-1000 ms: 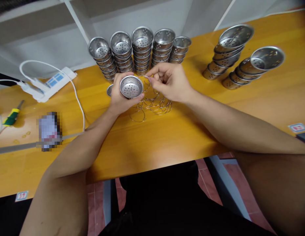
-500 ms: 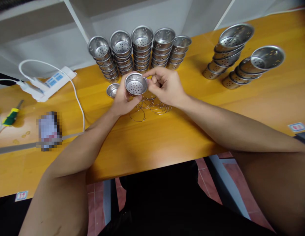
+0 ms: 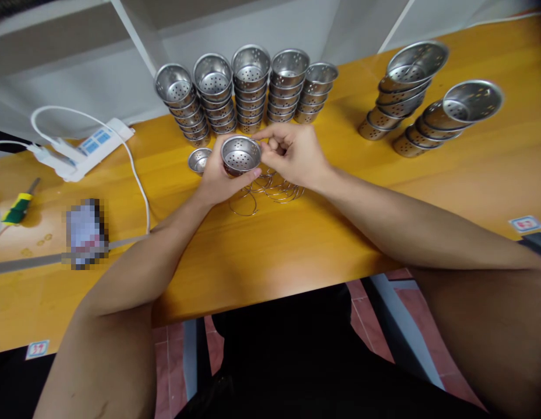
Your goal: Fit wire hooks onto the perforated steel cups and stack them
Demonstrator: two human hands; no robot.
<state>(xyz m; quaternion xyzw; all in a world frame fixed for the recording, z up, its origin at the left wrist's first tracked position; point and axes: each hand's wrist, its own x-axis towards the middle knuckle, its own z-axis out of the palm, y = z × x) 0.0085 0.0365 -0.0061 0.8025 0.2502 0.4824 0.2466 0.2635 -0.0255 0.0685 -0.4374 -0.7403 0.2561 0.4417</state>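
Note:
A small perforated metal cup (image 3: 241, 156), its mouth tilted toward me, is held in my left hand (image 3: 215, 177), fingers and thumb closed around its side. At the cup's right rim is my right hand (image 3: 294, 151), thumb and bent fingers pinched together with the index finger along the rim. What the pinch holds, if anything, is too small to make out. Thin wire rings (image 3: 285, 191) lie on the wooden table just beneath both hands. Another small perforated cup (image 3: 199, 160) stands on the table left of my left hand, partly covered by it.
Several stacks of perforated cups (image 3: 251, 70) line the back; two leaning stacks (image 3: 413, 70) stand at the right. Leftward are a power strip (image 3: 95, 148) with white cables, a green-yellow screwdriver (image 3: 19, 208) and a blurred-out object (image 3: 85, 233). The table edge (image 3: 270, 299) faces me.
The cup in my left hand has tipped slightly, so more of its front outer wall shows. My right hand stays pinched at its rim, moved very little.

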